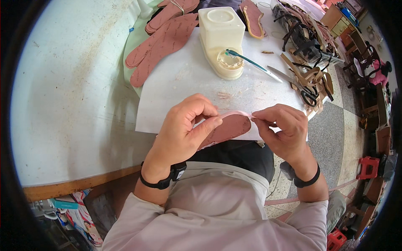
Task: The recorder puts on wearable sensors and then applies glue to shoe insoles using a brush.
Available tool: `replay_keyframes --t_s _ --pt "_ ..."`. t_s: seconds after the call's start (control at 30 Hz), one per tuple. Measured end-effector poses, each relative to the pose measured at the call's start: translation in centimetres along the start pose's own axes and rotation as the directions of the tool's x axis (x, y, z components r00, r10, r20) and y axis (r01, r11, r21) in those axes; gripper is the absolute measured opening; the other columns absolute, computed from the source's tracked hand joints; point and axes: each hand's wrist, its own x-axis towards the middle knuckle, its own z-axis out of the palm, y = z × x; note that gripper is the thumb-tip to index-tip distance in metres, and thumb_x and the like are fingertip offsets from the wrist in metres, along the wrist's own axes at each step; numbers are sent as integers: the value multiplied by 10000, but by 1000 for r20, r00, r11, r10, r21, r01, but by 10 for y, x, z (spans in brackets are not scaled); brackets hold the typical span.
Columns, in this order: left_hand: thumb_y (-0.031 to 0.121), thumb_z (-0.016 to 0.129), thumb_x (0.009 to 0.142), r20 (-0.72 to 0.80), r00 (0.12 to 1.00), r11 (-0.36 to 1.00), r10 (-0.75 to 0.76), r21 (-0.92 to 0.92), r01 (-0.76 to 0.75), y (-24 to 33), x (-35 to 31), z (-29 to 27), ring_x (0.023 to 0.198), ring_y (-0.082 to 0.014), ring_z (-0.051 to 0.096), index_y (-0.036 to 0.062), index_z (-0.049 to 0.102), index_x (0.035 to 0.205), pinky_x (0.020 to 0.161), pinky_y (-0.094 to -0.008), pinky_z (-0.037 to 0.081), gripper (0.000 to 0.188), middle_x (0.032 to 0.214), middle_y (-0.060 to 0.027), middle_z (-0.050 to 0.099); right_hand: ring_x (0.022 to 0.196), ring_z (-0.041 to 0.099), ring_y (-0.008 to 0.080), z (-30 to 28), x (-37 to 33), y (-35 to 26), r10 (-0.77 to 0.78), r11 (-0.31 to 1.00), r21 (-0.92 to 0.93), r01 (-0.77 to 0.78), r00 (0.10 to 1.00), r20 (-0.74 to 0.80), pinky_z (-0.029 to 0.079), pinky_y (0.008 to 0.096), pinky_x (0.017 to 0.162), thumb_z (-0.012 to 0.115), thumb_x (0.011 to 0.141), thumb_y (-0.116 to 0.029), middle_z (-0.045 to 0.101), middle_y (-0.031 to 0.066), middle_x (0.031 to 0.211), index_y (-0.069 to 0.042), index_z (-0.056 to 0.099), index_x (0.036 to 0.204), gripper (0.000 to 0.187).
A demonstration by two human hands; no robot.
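Between both hands runs a thin, pale pink strip (pixel 235 112), bowed along the edge of a reddish-brown insole (pixel 230 129). My left hand (pixel 184 125) pinches the strip's left end between thumb and fingers. Its right end sits in the pinch of my right hand (pixel 284 127). The insole lies at the near edge of a white sheet, and its left part is hidden behind my left hand. Beyond the hands stands a whitish plastic glue pot (pixel 222 35) with a round, crusted opening. A teal and white toothbrush (pixel 255 66) rests across that opening.
More insoles (pixel 161 46) are stacked at the far left, and another insole with a pale rim (pixel 253 19) lies at the back. Black-handled scissors (pixel 309 97) lie at the right, beside tan strips (pixel 320 79) and a heap of straps (pixel 307 31). A white wall-like surface (pixel 75 92) borders the left.
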Motion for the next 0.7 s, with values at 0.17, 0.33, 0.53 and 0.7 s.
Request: replay_keyframes --t_s 0.17,0.33,0.53,0.7 --pt "-41 691 979 -44 999 1000 2 11 -1 -3 -1 0 858 -113 564 -42 629 923 1061 -381 537 83 938 -51 583 613 702 209 1 -3 -5 12 1000 -22 -13 1000 -15 542 313 564 807 775 59 729 73 754 -38 753 897 165" --pt "2 733 969 -73 997 1000 25 20 -24 -9 -2 -1 796 -93 553 -33 655 938 704 -247 465 92 962 -53 632 583 686 202 1 -5 -10 46 998 -42 -48 998 -32 526 304 540 806 772 62 717 69 727 -32 759 889 158" --pt "7 732 976 -87 996 1000 -9 -2 9 -3 -2 1 805 -89 569 -38 665 943 712 -248 478 88 945 -48 631 581 690 204 3 -7 -12 62 997 -39 -64 997 -46 530 300 540 801 768 70 709 77 713 -24 762 887 156" --pt "17 729 983 -97 994 999 -53 4 53 -3 -1 0 822 -89 587 -40 667 945 721 -251 495 93 934 -53 633 583 694 206 6 -7 -14 52 996 -63 -56 996 -67 536 302 543 802 761 74 705 76 704 -25 760 884 163"
